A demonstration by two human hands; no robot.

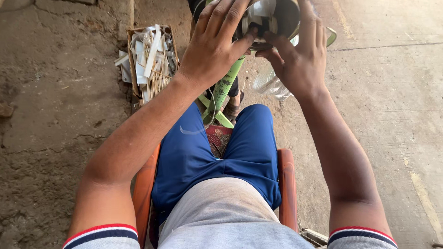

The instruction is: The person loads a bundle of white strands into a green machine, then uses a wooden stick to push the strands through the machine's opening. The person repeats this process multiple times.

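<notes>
Daylight floods in from the upper right, glaring off the concrete floor (392, 92); left stays dimmer, edges bowed.

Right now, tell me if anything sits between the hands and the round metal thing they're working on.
Nothing visible does. The left hand lies on the metal cylinder, thumb at its open rim. The right hand cups its other side, fingertips touching the white strips inside. Both are already in contact.

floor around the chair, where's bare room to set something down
Bare concrete floor right of the right hand; bare dirt left of the scrap box. Crowded straight ahead: both hands on the round tin, green stand below.
</notes>
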